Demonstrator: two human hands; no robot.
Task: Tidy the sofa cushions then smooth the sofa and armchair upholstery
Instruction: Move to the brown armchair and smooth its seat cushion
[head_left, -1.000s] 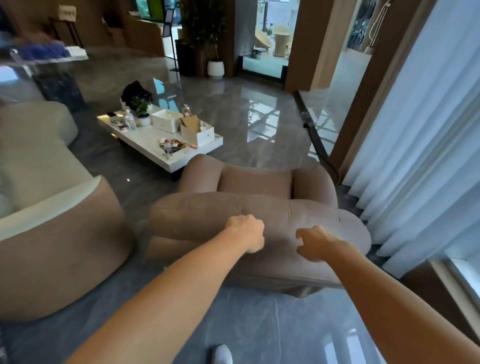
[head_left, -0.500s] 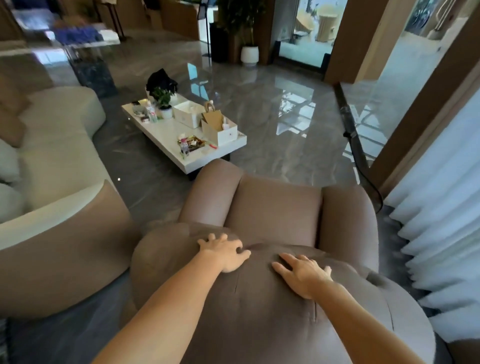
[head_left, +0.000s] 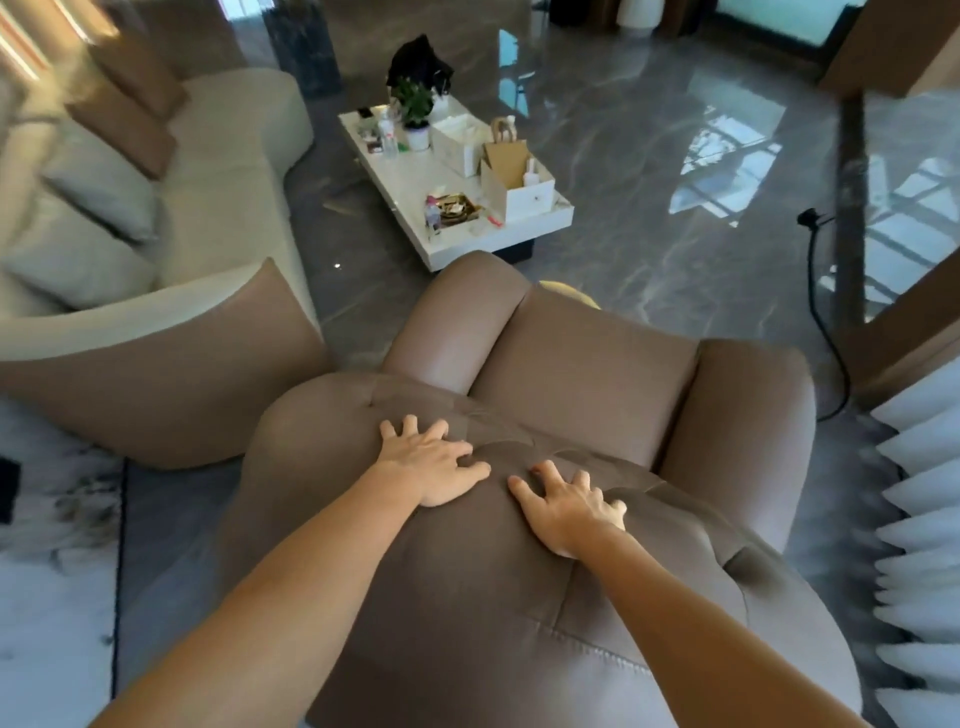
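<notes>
A brown upholstered armchair (head_left: 587, 374) fills the lower middle, seen from behind and above its backrest. My left hand (head_left: 431, 462) lies flat on top of the backrest with fingers spread. My right hand (head_left: 569, 501) presses flat on the same padded top just to the right, fingers apart. Neither hand holds anything. At the left stands a cream and brown sofa (head_left: 218, 171) with pale cushions (head_left: 98, 192) and brown cushions (head_left: 130, 109) leaning along its back.
A white coffee table (head_left: 415, 187) beyond the armchair carries boxes, a paper bag, a bottle and a small plant. White curtains (head_left: 919, 545) hang at the right. A black cable (head_left: 821, 312) runs over the glossy grey floor. A pale rug (head_left: 52, 571) lies at lower left.
I have come closer and lean over the armchair. Both hands went from loose fists at the back to open palms flat on the top of the backrest.
</notes>
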